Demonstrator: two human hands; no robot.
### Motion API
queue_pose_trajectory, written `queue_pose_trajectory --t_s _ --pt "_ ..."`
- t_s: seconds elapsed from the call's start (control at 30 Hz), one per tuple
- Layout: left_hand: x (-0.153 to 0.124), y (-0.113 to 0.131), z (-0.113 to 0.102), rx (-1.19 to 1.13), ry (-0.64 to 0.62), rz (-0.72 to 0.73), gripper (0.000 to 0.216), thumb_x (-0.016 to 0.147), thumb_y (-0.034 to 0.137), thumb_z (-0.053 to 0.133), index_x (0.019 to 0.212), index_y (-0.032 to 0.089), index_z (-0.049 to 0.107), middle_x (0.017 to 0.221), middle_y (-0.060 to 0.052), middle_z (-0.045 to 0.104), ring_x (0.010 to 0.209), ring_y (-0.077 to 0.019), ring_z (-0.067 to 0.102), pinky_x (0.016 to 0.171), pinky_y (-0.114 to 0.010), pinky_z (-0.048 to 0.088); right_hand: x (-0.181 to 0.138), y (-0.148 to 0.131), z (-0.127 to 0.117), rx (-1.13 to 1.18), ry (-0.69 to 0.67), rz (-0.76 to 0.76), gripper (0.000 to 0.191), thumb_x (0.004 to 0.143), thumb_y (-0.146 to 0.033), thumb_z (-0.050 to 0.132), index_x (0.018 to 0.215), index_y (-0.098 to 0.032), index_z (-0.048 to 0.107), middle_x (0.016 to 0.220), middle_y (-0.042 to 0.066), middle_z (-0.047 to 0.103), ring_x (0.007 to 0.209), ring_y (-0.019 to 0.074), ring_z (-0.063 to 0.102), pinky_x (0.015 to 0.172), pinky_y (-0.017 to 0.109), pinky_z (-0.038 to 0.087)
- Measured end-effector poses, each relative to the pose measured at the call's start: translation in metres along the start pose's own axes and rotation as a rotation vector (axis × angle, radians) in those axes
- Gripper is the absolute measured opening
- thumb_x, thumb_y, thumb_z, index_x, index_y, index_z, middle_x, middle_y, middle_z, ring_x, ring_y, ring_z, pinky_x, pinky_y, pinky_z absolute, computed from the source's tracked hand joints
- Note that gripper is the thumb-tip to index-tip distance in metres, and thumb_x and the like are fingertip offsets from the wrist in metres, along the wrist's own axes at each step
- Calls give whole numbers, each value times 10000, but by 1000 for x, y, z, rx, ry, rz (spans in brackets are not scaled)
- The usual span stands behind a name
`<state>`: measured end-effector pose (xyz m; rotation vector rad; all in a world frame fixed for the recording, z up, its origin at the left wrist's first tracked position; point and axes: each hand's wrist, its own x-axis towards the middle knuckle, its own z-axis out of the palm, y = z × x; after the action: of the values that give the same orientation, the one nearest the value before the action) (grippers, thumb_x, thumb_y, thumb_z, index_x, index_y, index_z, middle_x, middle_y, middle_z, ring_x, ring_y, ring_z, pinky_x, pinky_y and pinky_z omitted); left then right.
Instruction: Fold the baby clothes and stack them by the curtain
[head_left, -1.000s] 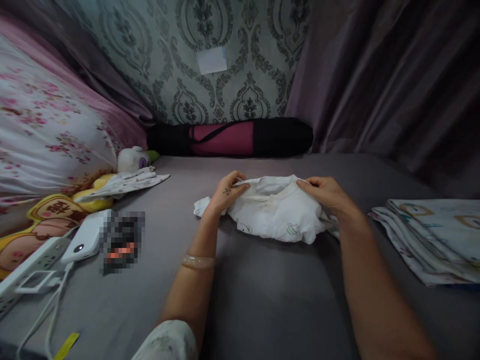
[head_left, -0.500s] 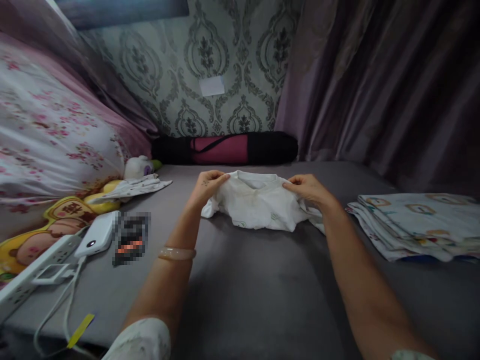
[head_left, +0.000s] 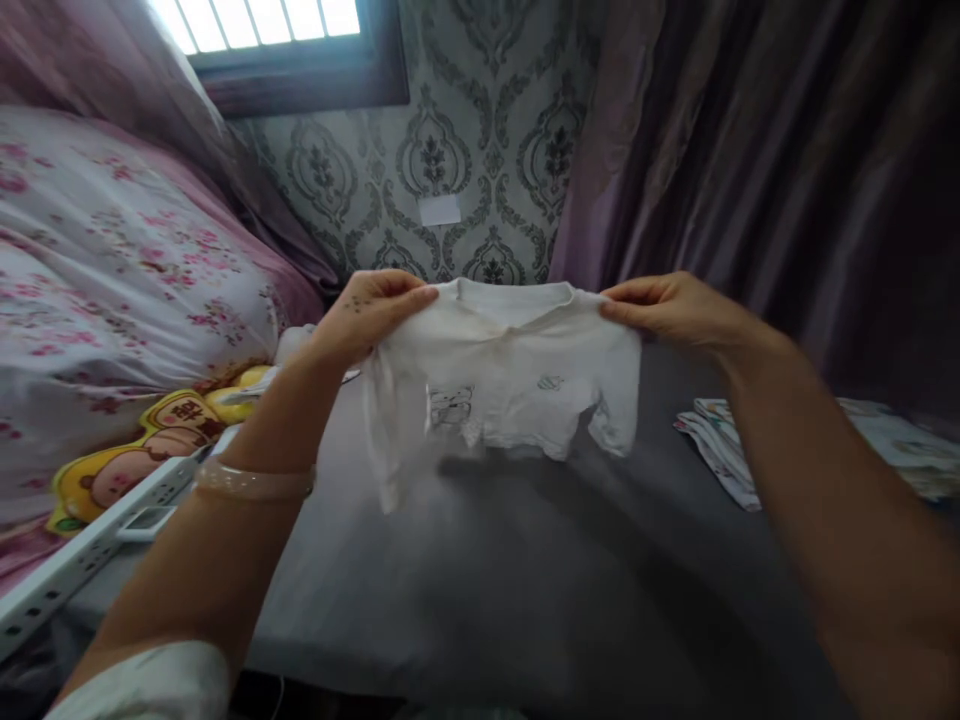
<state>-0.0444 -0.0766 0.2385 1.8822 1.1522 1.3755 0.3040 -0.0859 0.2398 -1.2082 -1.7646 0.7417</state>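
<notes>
A small white long-sleeved shirt (head_left: 510, 350) hangs spread out in front of me, held up by both shoulders above the grey bed sheet (head_left: 480, 580). My left hand (head_left: 379, 305) pinches the shoulder left of the neckline. On the other side, my right hand (head_left: 667, 305) pinches the opposite shoulder between thumb and fingers. The shirt carries a dark line print at its lower left and a small green motif on the chest. Both sleeves dangle, and the hem is blurred by motion.
Folded printed cloths (head_left: 716, 445) lie at the right, partly behind my right forearm. At the left are a white power strip (head_left: 97, 530), a yellow plush toy (head_left: 120, 475) and a floral fabric (head_left: 142, 270). Purple curtains (head_left: 720, 150) hang at the right of the patterned wall.
Both hands have risen and moved farther apart, lifting the shirt off the bed and stretching it wide. Its sleeves now hang down. The view has tilted up, showing a window.
</notes>
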Motion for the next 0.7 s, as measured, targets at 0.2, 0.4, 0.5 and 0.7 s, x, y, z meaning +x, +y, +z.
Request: queue_pose_trajectory --t_s 0.2,0.4,0.5,0.7 --pt "15 12 -20 222 -338 -38 190 740 363 731 750 176 700 670 -18 651 584 -132 580 524 -234 439 7 -9 -10 -198 -76 -70 321 666 -505 779 794 -213 738 712 21 682 687 182 625 608 308 511" --pt "23 -1 -12 314 -36 241 188 789 382 677 778 197 712 698 -15 658 741 -174 623 680 -291 485 11 -8 -4 -99 91 -281 280 730 -501 730 821 -237 738 890 44 700 884 220 635 748 358 535" --pt "30 -1 -6 375 63 402 154 766 362 699 755 209 709 877 -24 695 943 -197 620 850 -329 482 18 -7 -5 -58 143 -345 256 750 -485 712 802 -236 738 1067 52 679 992 221 619 883 398 509" --pt "48 -3 12 366 173 418 125 746 321 722 772 198 718 1070 -48 676 1126 -223 548 1008 -402 404 34 6 -7 -72 239 -390 223 735 -439 719 785 -222 743 1108 47 677 1076 229 599 1011 426 436"
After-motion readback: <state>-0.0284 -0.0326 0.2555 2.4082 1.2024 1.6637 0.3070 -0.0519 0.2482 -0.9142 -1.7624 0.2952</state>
